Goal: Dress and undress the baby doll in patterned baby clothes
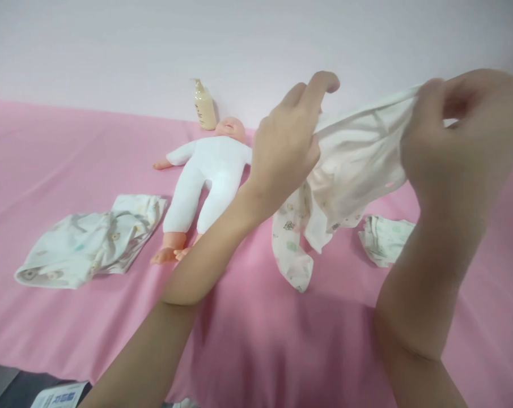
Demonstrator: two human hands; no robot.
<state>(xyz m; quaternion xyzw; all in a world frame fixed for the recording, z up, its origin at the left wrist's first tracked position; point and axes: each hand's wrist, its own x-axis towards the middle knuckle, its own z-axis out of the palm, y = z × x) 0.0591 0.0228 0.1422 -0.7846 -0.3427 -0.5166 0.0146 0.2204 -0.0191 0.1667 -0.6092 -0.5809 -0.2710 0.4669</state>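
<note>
Between my two hands a white baby garment (353, 164) is stretched in the air, its printed sleeve hanging toward the pink cloth. My left hand (288, 136) grips its left edge, with the index finger raised and bent. At the other edge my right hand (435, 130) has its fingers closed on the fabric, slightly blurred. Just left of my left hand a baby doll (216, 161) in a white body lies on its back, head toward the wall. My left wrist hides one of its arms and part of a foot.
A pump bottle (204, 106) stands by the wall near the doll's head. Folded printed baby clothes (92, 241) lie at the left, and a small folded printed cloth (386, 239) at the right. The pink cloth (256, 340) covers the table; a printed label (60, 395) shows below its front edge.
</note>
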